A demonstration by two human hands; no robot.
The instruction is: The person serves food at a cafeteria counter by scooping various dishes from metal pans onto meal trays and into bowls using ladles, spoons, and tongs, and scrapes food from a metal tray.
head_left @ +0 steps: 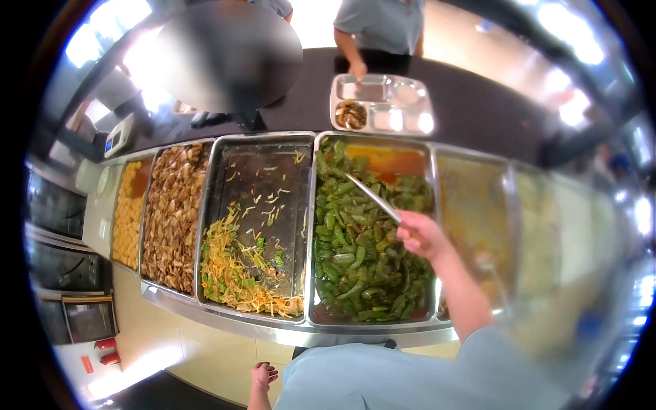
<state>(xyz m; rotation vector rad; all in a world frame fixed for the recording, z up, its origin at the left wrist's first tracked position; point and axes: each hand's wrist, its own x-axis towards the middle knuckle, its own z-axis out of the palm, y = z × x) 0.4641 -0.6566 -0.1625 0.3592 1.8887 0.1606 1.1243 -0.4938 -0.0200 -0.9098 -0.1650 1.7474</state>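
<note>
My right hand (420, 234) is closed around a slim metal serving utensil (372, 197) over a deep pan of green peppers (359, 253). The utensil slants up and to the left, its far tip near the upper peppers; I cannot make out its exact kind. Orange oily liquid (396, 162) shows at the pan's back. Low in the view, my left hand (264, 374) hangs beside my body, below the counter edge. Its fingers are loosely curled and apart, with nothing seen in them.
Left of the peppers are pans of shredded vegetables (232, 273), brown sliced food (174, 219) and yellow pieces (128, 222). A blurred pan (475, 198) stands right. Across the counter, another person's hand (357, 70) touches a compartment tray (374, 126). A blurred round object (229, 55) hangs upper left.
</note>
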